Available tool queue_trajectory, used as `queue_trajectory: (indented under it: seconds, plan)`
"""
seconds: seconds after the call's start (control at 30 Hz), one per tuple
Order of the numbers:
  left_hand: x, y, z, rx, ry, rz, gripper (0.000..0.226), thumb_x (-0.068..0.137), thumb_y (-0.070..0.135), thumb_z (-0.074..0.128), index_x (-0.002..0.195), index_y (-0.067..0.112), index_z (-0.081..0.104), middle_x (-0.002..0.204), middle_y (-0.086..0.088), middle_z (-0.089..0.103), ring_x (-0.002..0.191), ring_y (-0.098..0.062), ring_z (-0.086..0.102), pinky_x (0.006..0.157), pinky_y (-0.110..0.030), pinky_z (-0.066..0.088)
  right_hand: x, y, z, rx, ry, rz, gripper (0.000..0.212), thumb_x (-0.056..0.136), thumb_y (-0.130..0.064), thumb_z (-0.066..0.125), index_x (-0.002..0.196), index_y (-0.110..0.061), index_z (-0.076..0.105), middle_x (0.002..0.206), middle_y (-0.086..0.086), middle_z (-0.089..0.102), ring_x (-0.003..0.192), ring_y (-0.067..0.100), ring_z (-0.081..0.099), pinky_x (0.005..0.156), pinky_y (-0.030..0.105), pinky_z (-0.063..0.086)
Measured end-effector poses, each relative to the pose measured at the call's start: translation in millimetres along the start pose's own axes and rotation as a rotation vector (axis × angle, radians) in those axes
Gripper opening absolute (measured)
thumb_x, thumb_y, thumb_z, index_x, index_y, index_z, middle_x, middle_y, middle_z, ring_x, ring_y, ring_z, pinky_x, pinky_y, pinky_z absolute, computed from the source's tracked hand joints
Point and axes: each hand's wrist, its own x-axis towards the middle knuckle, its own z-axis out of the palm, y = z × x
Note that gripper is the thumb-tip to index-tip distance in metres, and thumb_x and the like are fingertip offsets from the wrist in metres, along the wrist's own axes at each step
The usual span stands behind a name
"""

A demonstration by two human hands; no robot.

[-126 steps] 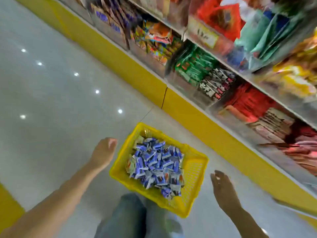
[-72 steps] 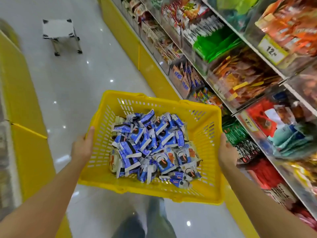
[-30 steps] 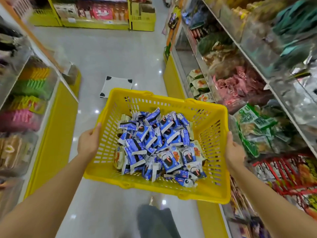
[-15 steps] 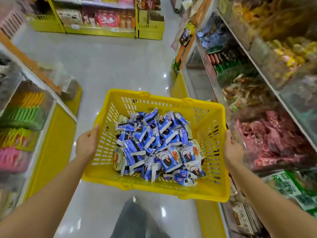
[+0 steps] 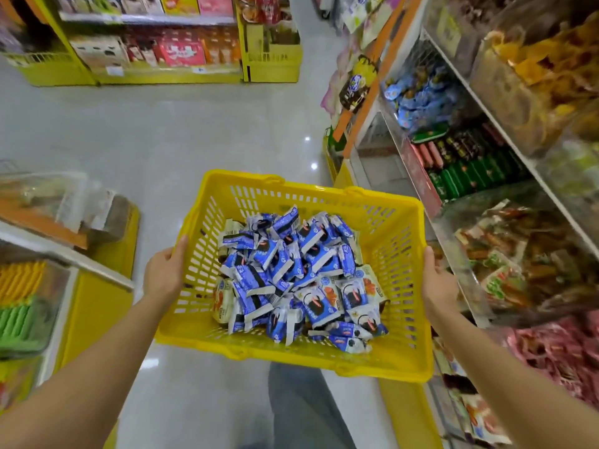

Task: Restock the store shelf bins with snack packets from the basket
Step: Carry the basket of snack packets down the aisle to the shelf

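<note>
While you hold the yellow basket (image 5: 293, 355) out in front, your left hand (image 5: 164, 274) grips its left wall and your right hand (image 5: 438, 286) its right wall | snack packets (image 5: 291, 277) heaped inside, between both hands | shelf bins (image 5: 525, 260) lie to the right, nearest your right hand.

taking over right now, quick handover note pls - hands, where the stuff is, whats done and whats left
Hands: the left hand grips the left side of the yellow basket, and the right hand grips its right side.
Things: the basket is held up off the floor in the aisle, with a heap of blue snack packets inside. The shelf bins run along the right.
Done: basket lifted and brought beside the shelves.
Left: no packet is in a hand. Pick the right bin, free a hand and move the packets over.
</note>
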Motion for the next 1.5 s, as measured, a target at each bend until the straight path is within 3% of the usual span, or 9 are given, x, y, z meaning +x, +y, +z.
queue_trajectory:
  seconds: [0.17, 0.3, 0.43, 0.67, 0.83, 0.97, 1.13, 1.33, 1.5]
  plan:
    - [75.8, 35.7, 10.5, -0.012, -0.096, -0.051, 0.045, 0.093, 0.056, 0.037, 0.059, 0.026, 0.042, 0.059, 0.004, 0.045, 0.066, -0.021, 0.044, 0.071, -0.036, 0.036, 47.3, -52.4, 32.6, -0.021, 0.013, -0.007, 0.067, 0.089, -0.066, 0.028, 0.052, -0.013, 0.041, 0.061, 0.008, 0.047, 0.073, 0.030, 0.050, 0.068, 0.038, 0.035]
    - [139.2, 55.3, 16.6, 0.017, -0.134, -0.031, 0.046, 0.093, 0.056, 0.035, 0.061, 0.025, 0.047, 0.069, -0.001, 0.050, 0.074, -0.022, 0.047, 0.073, -0.035, 0.035, 73.7, -83.2, 60.8, -0.008, -0.007, 0.023, 0.071, 0.092, -0.064, 0.027, 0.062, -0.003, 0.049, 0.072, 0.018, 0.056, 0.071, 0.031, 0.052, 0.068, 0.040, 0.040]
    - [198.9, 64.9, 18.4, 0.069, -0.216, -0.028, 0.058, 0.092, 0.061, 0.032, 0.099, 0.012, 0.063, 0.094, -0.009, 0.060, 0.091, -0.031, 0.057, 0.080, -0.037, 0.040, 84.4, -107.2, 89.2, -0.012, 0.041, 0.046, 0.068, 0.093, -0.061, 0.029, 0.059, -0.005, 0.047, 0.064, 0.013, 0.051, 0.063, 0.028, 0.047, 0.062, 0.036, 0.034]
    - [294.2, 90.6, 19.7, 0.208, -0.361, 0.152, 0.065, 0.094, 0.056, 0.029, 0.101, 0.004, 0.066, 0.105, -0.021, 0.065, 0.099, -0.035, 0.059, 0.085, -0.039, 0.042, 47.9, -127.0, 136.8, -0.033, 0.211, 0.193, 0.067, 0.095, -0.055, 0.033, 0.059, -0.002, 0.051, 0.072, 0.025, 0.056, 0.083, 0.043, 0.056, 0.074, 0.044, 0.041]
    - [338.4, 113.8, 40.9, 0.335, -0.486, 0.293, 0.060, 0.095, 0.054, 0.029, 0.089, 0.006, 0.065, 0.096, -0.023, 0.065, 0.095, -0.038, 0.060, 0.076, -0.036, 0.039, 12.1, -114.2, 159.3, 0.083, 0.332, 0.376, 0.077, 0.094, -0.058, 0.035, 0.096, 0.014, 0.062, 0.099, 0.037, 0.060, 0.092, 0.046, 0.057, 0.080, 0.048, 0.045]
    - [348.0, 133.6, 71.8, 0.437, -0.558, 0.399, 0.059, 0.096, 0.053, 0.029, 0.086, 0.007, 0.065, 0.082, -0.016, 0.061, 0.084, -0.033, 0.059, 0.072, -0.034, 0.038, 0.6, -88.2, 164.6, 0.145, 0.345, 0.446, 0.070, 0.092, -0.063, 0.028, 0.066, -0.003, 0.054, 0.071, 0.025, 0.056, 0.068, 0.032, 0.053, 0.062, 0.037, 0.039]
    - [342.8, 161.9, 122.6, 0.535, -0.626, 0.455, 0.058, 0.095, 0.054, 0.028, 0.078, 0.009, 0.061, 0.077, -0.012, 0.057, 0.074, -0.025, 0.051, 0.071, -0.034, 0.038, 6.7, -63.3, 155.4, 0.170, 0.380, 0.573, 0.065, 0.092, -0.063, 0.029, 0.063, -0.007, 0.044, 0.066, 0.017, 0.049, 0.061, 0.028, 0.046, 0.057, 0.034, 0.033]
    - [326.4, 193.8, 177.2, 0.569, -0.687, 0.477, 0.068, 0.094, 0.056, 0.028, 0.094, 0.002, 0.068, 0.095, -0.024, 0.066, 0.092, -0.037, 0.061, 0.074, -0.035, 0.040, 22.6, -40.5, 132.1, 0.201, 0.403, 0.663, 0.079, 0.094, -0.059, 0.029, 0.090, 0.013, 0.061, 0.090, 0.031, 0.062, 0.080, 0.040, 0.059, 0.076, 0.045, 0.048]
    - [319.8, 210.5, 214.5, 0.643, -0.743, 0.519, 0.072, 0.093, 0.059, 0.026, 0.104, 0.001, 0.067, 0.107, -0.027, 0.064, 0.102, -0.041, 0.059, 0.087, -0.041, 0.044, 28.2, -21.6, 130.1, 0.209, 0.463, 0.724, 0.066, 0.093, -0.061, 0.029, 0.063, -0.004, 0.045, 0.064, 0.016, 0.049, 0.062, 0.029, 0.046, 0.059, 0.036, 0.036]
